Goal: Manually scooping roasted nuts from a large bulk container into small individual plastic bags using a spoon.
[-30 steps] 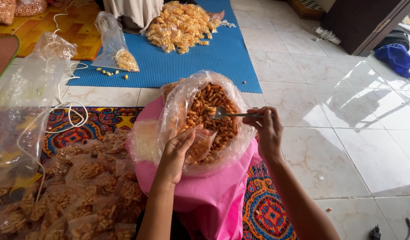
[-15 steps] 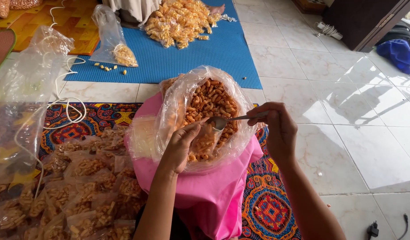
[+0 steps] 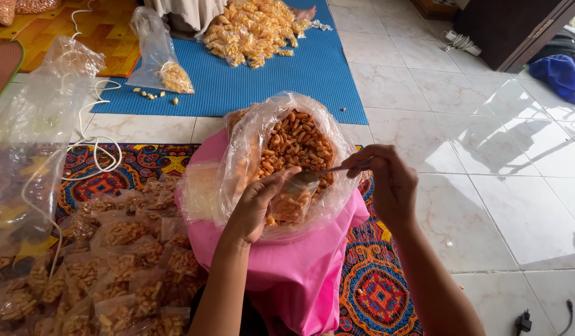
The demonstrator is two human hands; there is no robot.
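Observation:
A large clear plastic bag (image 3: 250,137) full of orange-brown snack pieces (image 3: 296,140) sits on pink cloth (image 3: 306,261) in front of me. My left hand (image 3: 257,204) holds a small clear packet (image 3: 292,202) partly filled with snacks, inside the big bag's mouth. My right hand (image 3: 387,180) grips the handle of a metal spoon (image 3: 325,173) whose bowl rests at the packet's opening.
Several filled small snack packets (image 3: 122,261) lie heaped at the lower left on a patterned rug (image 3: 374,292). Empty clear bags (image 3: 32,130) and a white cord (image 3: 100,155) lie at left. A blue mat (image 3: 287,74) behind holds a pile of yellow snack packets (image 3: 253,28). White tiles (image 3: 486,174) stretch to the right.
The spoon has come down from the snacks in the big bag to the mouth of the small packet. My right hand moved slightly right and toward me.

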